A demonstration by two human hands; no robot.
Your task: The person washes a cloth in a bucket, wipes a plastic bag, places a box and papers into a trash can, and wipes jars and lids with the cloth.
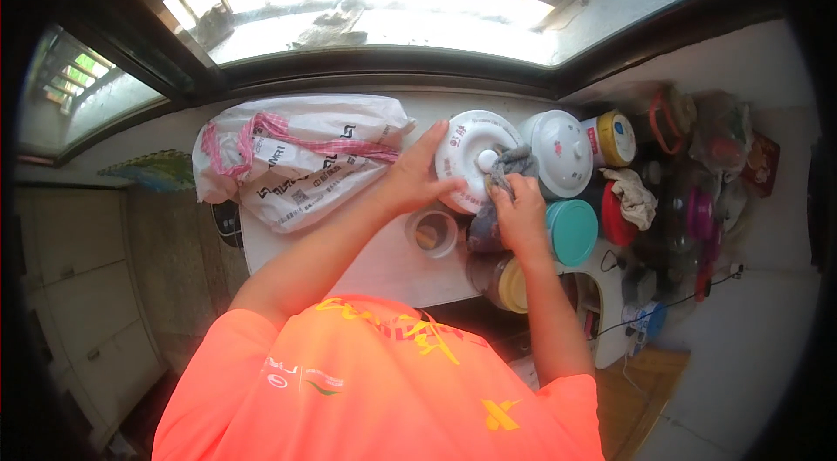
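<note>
A round white lidded jar (462, 147) with a knob on its lid stands on the white tabletop. My left hand (417, 172) grips its left side, thumb at the near rim and fingers along the far rim. In my right hand (520, 210), closed fingers press a grey cloth (513, 163) against the right part of the lid, beside the knob. Close by on the right stands a second white lidded jar (558, 152) with a small red pattern. Below my left hand is a clear round container (432, 234); what it holds is hard to make out.
A white plastic sack (305, 191) with a pink checked strip lies left on the table (366, 274). Crowded at right are a teal-lidded jar (572, 233), a yellow-lidded jar (513, 285), a yellow-topped can (615, 138) and a crumpled cloth (635, 198). A barred window runs behind.
</note>
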